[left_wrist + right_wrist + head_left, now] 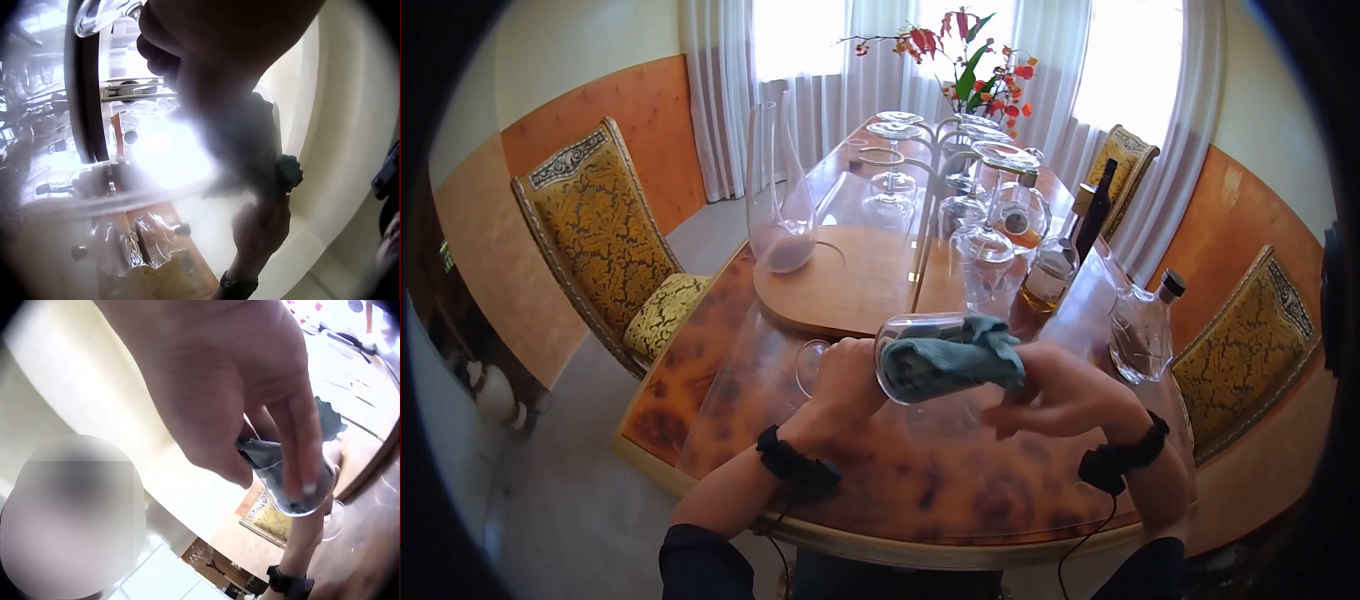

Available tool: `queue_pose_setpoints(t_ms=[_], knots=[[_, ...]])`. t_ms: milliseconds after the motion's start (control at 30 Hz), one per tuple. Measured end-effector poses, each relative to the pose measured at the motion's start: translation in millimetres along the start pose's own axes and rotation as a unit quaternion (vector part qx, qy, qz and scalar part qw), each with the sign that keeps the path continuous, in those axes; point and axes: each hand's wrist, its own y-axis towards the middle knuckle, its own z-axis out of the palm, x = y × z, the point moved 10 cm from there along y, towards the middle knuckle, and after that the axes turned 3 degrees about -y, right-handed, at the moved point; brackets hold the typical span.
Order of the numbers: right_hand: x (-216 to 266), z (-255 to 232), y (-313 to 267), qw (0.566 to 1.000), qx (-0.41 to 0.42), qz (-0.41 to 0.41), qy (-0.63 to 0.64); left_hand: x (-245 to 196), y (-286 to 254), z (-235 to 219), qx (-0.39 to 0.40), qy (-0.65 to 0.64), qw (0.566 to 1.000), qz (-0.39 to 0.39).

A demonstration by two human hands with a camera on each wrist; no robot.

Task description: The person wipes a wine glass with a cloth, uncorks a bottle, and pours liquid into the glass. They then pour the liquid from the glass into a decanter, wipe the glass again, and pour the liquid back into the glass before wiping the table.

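Dark sleeves [705,562] reach in from the lower left and lower right of the frame, before a glossy brown table [1000,500]. A rounded wooden board [830,295] lies near the centre. Below it, the left hand [845,380] grips a stemmed glass [910,328], sideways; the right hand [1065,390], fingers extended, touches the blue-green cloth [945,365] inside the bowl.

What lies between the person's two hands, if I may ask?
In the head view, a glass with a teal cloth in its bowl lies between the left hand and right hand.
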Motion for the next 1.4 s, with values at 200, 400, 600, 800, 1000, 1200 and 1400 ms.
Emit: queue_pose_setpoints(t_ms=[200, 400, 600, 800, 1000, 1200, 1400], knots=[[30, -44, -29, 0.872, -0.343, -0.235, -0.258, 21, 4, 9, -0.014, -0.044, 0.999, -0.013], [-18, -12, 12, 0.893, -0.206, -0.117, -0.383, 3, 0, -2, -0.019, -0.047, 0.998, -0.025], [-48, -9, 21, 0.959, -0.17, -0.125, -0.19, -52, 1, -25, -0.015, 0.008, 0.99, 0.14], [-88, 11, 35, 0.987, -0.039, -0.048, 0.151, -53, 0, -12, 0.006, 0.097, 0.987, 0.126], [-106, 18, 35, 0.879, 0.082, -0.086, 0.461, -66, -1, -21, -0.057, 0.156, 0.967, 0.191], [-68, 5, 22, 0.849, -0.051, -0.054, 0.523, -46, 3, -26, -0.062, 0.047, 0.985, 0.154], [-23, -45, -21, 0.955, -0.256, -0.135, -0.062, 17, -1, -4, -0.009, -0.251, 0.965, -0.08]])
